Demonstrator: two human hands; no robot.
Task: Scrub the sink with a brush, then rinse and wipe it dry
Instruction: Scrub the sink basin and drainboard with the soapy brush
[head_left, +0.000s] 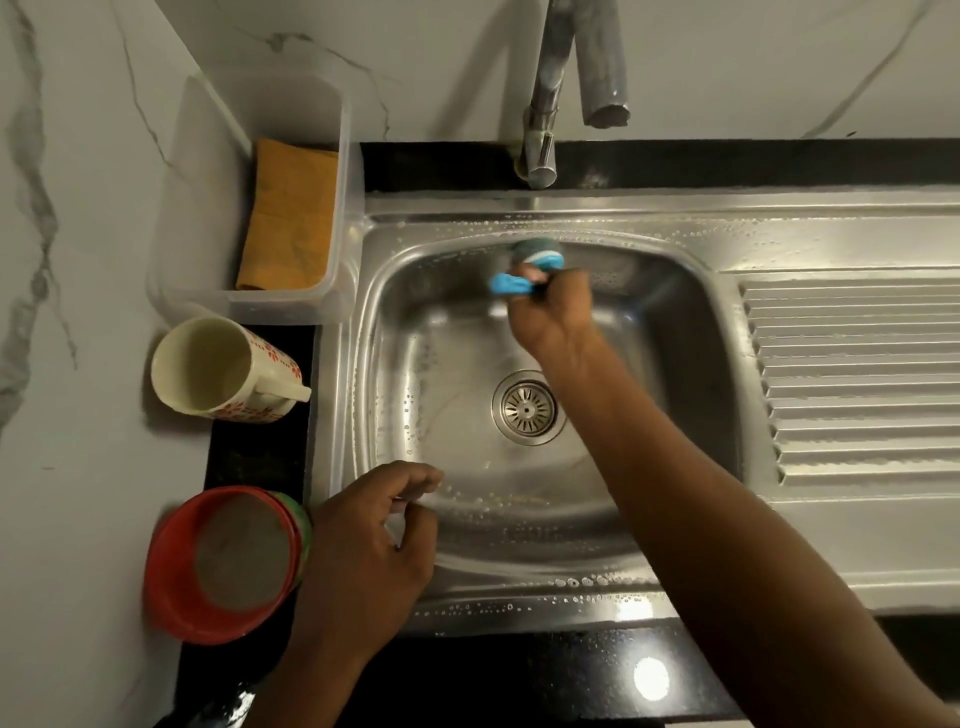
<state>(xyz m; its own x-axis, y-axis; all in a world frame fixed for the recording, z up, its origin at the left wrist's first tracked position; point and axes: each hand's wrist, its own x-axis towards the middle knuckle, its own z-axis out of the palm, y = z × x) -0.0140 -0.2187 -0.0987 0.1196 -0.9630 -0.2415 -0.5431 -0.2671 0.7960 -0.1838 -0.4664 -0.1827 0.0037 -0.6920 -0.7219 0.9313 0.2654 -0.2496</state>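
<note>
Right hand (550, 312): reaches across the basin, away from the body, fingers closed round a brush (537, 254). Left hand (363, 545): fingers loosely curled, holding nothing visible, hovering at or resting on the near-left corner of the sink rim; contact cannot be confirmed.

Sink (395, 364): stainless steel, one basin under both hands, water droplets on its walls and rim. Ribbed drainboard (857, 379): to the right of the right forearm, part of the same steel unit. Black counter (519, 675): runs along the near edge below both wrists, wet, with a bright light reflection.

Clear plastic tub (208, 208): well beyond the left hand, against the marble wall. Faucet (545, 104): chrome, directly beyond the right hand, spout hanging above the basin's far edge. Red bowl (171, 571): just left of the left hand, touching or nearly touching it, top of a nested stack with a green rim showing beneath. Mug (218, 369): cream with red flowers, lying on its side beyond the left hand, handle toward the sink. Orange cloth (291, 213): folded, standing inside the tub on its right side.

Brush, detail: long axis runs diagonally. Grey scrubbing head points away from the person, against the basin's far wall below the faucet. Blue handle (506, 285) juts from the fist toward the near left. Head blurred.

Drain strainer (528, 408): basin floor, between the hands, beside the right forearm.
</note>
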